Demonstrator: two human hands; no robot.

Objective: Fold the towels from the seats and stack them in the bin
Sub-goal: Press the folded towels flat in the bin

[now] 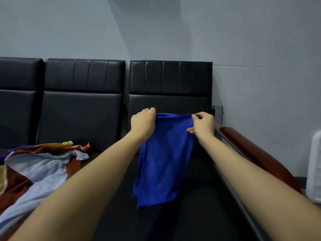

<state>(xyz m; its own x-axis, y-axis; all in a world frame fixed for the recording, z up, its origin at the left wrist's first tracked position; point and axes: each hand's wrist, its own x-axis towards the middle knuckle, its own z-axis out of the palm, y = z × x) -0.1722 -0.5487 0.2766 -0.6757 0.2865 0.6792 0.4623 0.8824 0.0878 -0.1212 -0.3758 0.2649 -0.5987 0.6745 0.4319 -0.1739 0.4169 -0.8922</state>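
Observation:
A bright blue towel (163, 160) hangs in the air over the rightmost black seat (199, 214). My left hand (143, 121) grips its upper left corner and my right hand (203, 125) pinches its upper right corner, so the top edge is stretched between them. The cloth droops down toward the seat cushion, its lower edge bunched. On the seat to the left lies a heap of other towels (40, 169): light blue, rust red, yellow and purple. At the far right edge stands a white plastic bin (314, 167), only partly in view.
A row of black padded seats with backrests (83, 94) runs along a pale wall. A dark red armrest (257, 153) on a metal frame ends the row at the right, between the seat and the white bin.

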